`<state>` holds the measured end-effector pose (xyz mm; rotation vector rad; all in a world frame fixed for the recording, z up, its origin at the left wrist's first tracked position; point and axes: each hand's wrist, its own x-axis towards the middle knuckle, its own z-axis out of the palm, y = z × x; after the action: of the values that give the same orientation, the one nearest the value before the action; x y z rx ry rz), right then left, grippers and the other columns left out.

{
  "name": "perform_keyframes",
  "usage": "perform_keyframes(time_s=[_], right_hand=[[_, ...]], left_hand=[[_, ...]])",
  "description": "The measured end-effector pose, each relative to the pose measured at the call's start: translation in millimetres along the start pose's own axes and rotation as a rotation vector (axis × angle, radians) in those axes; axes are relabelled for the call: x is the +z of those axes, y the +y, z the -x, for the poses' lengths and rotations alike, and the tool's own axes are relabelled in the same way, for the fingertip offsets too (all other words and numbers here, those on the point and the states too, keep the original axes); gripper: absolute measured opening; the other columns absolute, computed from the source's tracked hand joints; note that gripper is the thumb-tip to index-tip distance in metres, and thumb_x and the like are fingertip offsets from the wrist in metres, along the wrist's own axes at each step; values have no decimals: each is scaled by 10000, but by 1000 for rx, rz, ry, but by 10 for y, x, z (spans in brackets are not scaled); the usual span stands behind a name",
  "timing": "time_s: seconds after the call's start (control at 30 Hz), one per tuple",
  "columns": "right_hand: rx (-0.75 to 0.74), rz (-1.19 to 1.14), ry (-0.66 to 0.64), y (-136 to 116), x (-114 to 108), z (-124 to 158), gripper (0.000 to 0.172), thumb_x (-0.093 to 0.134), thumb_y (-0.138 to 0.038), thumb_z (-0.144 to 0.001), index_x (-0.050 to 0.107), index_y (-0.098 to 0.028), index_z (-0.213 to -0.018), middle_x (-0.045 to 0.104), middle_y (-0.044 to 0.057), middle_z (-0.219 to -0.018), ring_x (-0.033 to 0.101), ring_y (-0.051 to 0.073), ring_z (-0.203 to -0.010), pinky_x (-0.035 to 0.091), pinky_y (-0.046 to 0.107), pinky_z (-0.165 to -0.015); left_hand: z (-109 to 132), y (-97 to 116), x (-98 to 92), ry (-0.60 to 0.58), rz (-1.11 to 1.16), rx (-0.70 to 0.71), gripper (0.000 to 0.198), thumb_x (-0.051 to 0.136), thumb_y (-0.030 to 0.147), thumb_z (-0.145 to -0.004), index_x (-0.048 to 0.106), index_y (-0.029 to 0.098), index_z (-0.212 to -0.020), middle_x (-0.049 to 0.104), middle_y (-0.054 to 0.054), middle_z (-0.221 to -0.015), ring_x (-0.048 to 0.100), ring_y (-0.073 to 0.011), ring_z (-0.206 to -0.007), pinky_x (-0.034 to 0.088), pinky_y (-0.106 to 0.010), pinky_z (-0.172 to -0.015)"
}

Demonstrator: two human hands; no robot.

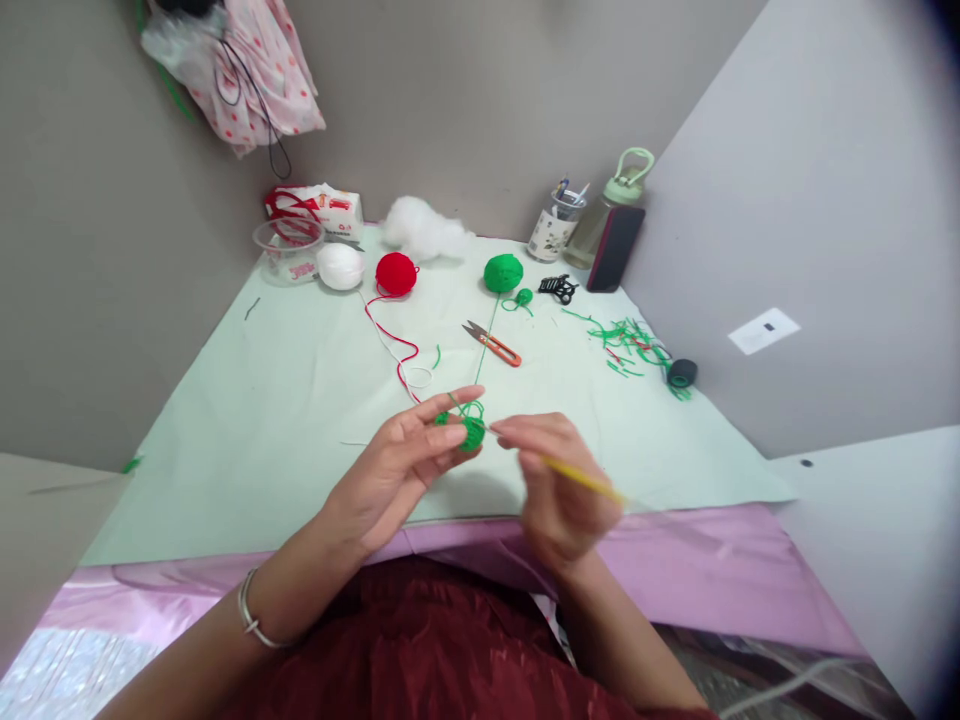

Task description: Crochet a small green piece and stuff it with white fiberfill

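My left hand [412,450] pinches a small green crochet piece [472,433] between thumb and fingers. A strand of green yarn runs over its raised index finger and back to the green yarn ball [503,273]. In my right hand [562,490] is a crochet hook with a yellow handle [581,478], held like a pen. The hook's metal tip reaches the right side of the green piece; whether it sits inside a loop is too blurred to tell. Orange thread snips [495,344] lie just beyond my hands, under the green strand.
Along the back are a red yarn ball [396,274], white yarn ball [340,267], plastic tub [289,255], white stuffing [424,230], pen cup [556,228], bottle [592,230] and phone [616,250]. Yarn scraps [630,345] and a black roll [682,374] lie right.
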<state>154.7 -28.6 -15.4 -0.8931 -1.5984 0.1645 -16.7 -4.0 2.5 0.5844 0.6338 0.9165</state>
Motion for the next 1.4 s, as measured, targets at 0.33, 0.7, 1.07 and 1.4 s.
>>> perform_keyframes(time_s=[0.33,0.7,1.07,1.4], right_hand=[[209,-242,-47,-9,56,-69,247,608,-150,-1028,789,-287,-1125,795,38,-979,728,181,-859,606,332,-731],[276,-288,83,18,33,-60,215,618,-176,-1024,807,-272,-1062,762,30,-866,660,154,-702,555,319,-650],[540,-542,43,78,64,-79,178,673,-354,-1007,794,-238,-949,774,32,-874,655,143,-690,558,296,-651],[298,-261,-80,-14,-46,-66,232,514,-206,-1081,742,-252,-1080,789,37,-970,719,158,-780,601,326,-740]], left_hand=[[-3,-69,48,65,-178,181,437,907,276,-791,819,316,-1218,695,11,-921,596,-120,-919,459,-241,-897],[-54,-17,-17,14,65,28,377,897,269,-765,847,214,-1135,712,-8,-914,626,-121,-857,517,-338,-1017],[30,-51,-14,50,-307,194,371,830,327,-875,803,345,-1245,668,-2,-975,569,-161,-977,428,-277,-920],[54,-31,-20,107,-509,326,353,800,256,-887,804,317,-1235,642,-6,-928,556,-172,-900,427,-307,-900]])
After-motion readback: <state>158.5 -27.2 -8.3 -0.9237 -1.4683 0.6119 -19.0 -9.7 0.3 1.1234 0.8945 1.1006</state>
